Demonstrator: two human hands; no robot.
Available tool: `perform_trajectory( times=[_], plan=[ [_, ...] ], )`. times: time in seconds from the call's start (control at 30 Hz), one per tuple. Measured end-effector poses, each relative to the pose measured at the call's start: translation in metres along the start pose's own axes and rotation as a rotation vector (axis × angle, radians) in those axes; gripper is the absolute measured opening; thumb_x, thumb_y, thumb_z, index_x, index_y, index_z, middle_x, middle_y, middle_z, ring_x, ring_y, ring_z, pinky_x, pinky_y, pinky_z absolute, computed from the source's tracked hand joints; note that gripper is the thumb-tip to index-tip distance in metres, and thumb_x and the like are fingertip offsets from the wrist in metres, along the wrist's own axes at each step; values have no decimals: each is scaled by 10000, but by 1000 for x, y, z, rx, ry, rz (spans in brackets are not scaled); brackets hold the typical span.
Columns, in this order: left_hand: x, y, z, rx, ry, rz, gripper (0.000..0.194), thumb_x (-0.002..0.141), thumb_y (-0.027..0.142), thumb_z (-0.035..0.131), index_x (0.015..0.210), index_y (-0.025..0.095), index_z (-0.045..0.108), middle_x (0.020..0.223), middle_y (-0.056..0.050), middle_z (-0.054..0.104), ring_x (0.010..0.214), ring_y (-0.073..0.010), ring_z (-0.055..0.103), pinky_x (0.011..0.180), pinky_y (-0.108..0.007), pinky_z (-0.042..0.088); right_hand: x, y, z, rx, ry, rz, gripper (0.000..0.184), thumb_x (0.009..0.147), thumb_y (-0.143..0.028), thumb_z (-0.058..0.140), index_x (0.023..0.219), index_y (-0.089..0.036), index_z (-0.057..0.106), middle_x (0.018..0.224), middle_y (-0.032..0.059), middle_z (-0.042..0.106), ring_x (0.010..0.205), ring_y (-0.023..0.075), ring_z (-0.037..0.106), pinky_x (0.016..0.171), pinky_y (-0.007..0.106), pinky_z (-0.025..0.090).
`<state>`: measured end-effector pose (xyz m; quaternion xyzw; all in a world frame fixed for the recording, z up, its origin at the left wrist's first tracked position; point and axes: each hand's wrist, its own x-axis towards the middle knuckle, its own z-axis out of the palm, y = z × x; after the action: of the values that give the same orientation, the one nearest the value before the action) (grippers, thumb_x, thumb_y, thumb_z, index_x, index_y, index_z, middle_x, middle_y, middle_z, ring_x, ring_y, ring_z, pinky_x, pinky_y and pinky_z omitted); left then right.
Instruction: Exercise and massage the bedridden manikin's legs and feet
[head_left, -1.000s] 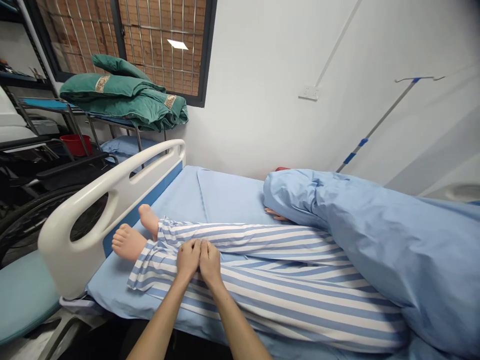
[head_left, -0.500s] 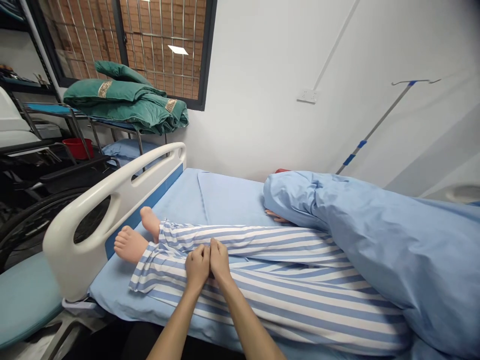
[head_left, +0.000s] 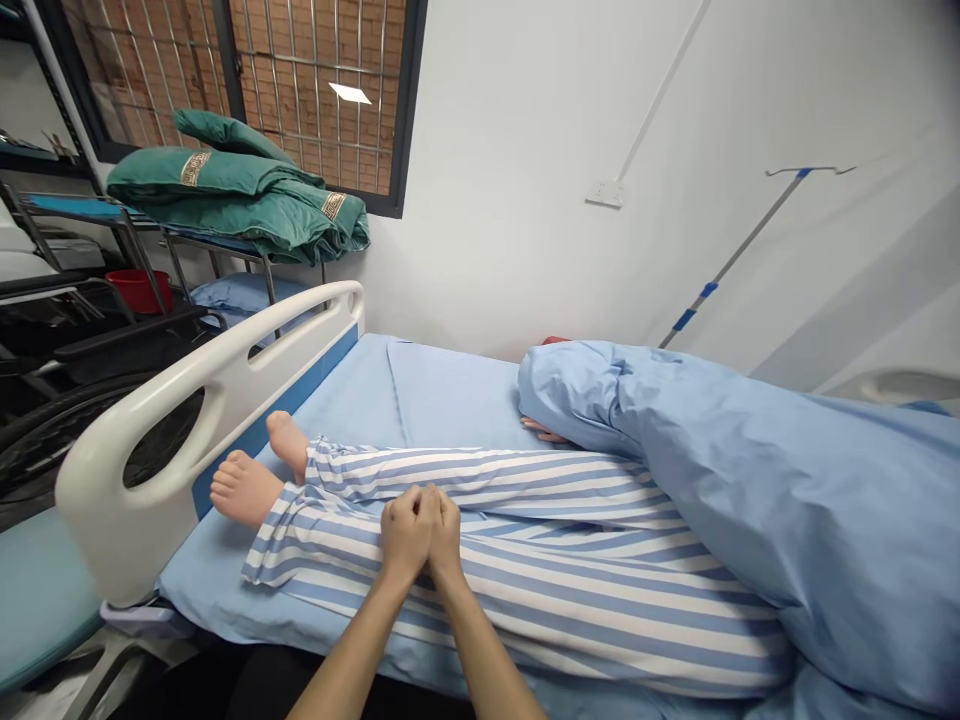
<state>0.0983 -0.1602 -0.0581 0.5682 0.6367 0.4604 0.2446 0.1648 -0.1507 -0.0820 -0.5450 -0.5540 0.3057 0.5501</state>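
My left hand [head_left: 406, 535] and my right hand [head_left: 445, 532] are held side by side with fingers curled in, pressed against each other. They are over the near leg of a figure in blue-and-white striped trousers [head_left: 555, 600], which lies on a bed; whether they touch the cloth I cannot tell. No object shows in either hand. The bare feet [head_left: 246, 488] look like a manikin's and point toward the white footboard [head_left: 135, 430]. A blue quilt [head_left: 720, 470] is folded back over the upper body, with some fingertips [head_left: 541, 430] showing under its edge.
A light blue sheet [head_left: 450, 395] covers the mattress. Beyond the footboard are a wheelchair [head_left: 82, 390], a red bucket [head_left: 139, 291] and folded green bedding [head_left: 240, 200] on a stand. An IV pole [head_left: 739, 255] rises by the wall. A pale green stool seat [head_left: 41, 595] is at left.
My two hands have drawn tighter together, the gap between them now closed. The view has shifted slightly, so the bed and the room sit a little further left.
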Motion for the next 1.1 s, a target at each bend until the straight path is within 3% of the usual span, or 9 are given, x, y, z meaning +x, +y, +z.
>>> perform_trajectory(
  times=[0.17, 0.33, 0.5, 0.7, 0.8, 0.9, 1.0, 1.1],
  plan=[
    [-4, 2, 14, -136, 51, -31, 332, 804, 317, 350, 495, 202, 314, 462, 31, 422, 489, -102, 379, 533, -233, 266, 5, 4, -3, 65, 30, 68, 375, 833, -434, 376, 555, -182, 396, 523, -26, 430, 518, 108, 373, 491, 229, 313],
    [-1, -7, 17, 1, 26, -18, 322, 816, 264, 361, 501, 197, 369, 495, 10, 498, 518, -112, 415, 562, -245, 264, 11, -1, -5, 39, 27, 105, 393, 824, -464, 361, 544, -189, 377, 507, -26, 419, 505, 111, 367, 493, 236, 313],
    [-4, -10, 22, 156, -19, 12, 313, 848, 276, 351, 581, 196, 493, 613, -27, 604, 608, -136, 508, 590, -248, 276, 13, -9, -24, -156, -65, -10, 390, 840, -432, 375, 538, -187, 404, 502, -22, 447, 506, 119, 381, 497, 240, 276],
    [-7, -9, 25, 257, -51, 3, 274, 830, 278, 393, 621, 203, 553, 643, -27, 621, 631, -143, 519, 590, -245, 268, 2, 1, -29, -189, 11, 13, 397, 872, -420, 322, 560, -189, 410, 515, -15, 471, 517, 128, 413, 523, 243, 285],
    [-2, -2, 23, 168, -85, -19, 282, 802, 268, 408, 555, 192, 521, 594, -11, 588, 590, -127, 479, 572, -240, 263, 1, 3, -29, -159, 15, 23, 393, 872, -422, 321, 565, -189, 399, 522, -18, 461, 521, 124, 398, 526, 238, 292],
    [1, 10, 25, -66, -108, -80, 318, 780, 282, 401, 479, 183, 428, 499, 14, 496, 524, -106, 420, 539, -230, 271, 1, 3, -32, -93, 16, 27, 388, 868, -428, 320, 576, -187, 401, 543, -14, 464, 540, 124, 398, 530, 234, 308],
    [-3, 19, 34, -279, -61, -132, 324, 782, 315, 381, 482, 192, 374, 479, 25, 442, 506, -101, 400, 516, -224, 286, 2, 3, -35, -31, 31, 53, 382, 854, -442, 335, 585, -183, 414, 556, -9, 469, 551, 125, 402, 529, 234, 323],
    [-11, 19, 41, -192, -5, -100, 329, 798, 315, 371, 491, 195, 356, 480, 22, 443, 509, -106, 398, 533, -235, 281, 4, 5, -37, 35, 55, 85, 374, 829, -463, 377, 577, -187, 394, 532, -23, 429, 533, 119, 382, 518, 234, 330]
  ],
)
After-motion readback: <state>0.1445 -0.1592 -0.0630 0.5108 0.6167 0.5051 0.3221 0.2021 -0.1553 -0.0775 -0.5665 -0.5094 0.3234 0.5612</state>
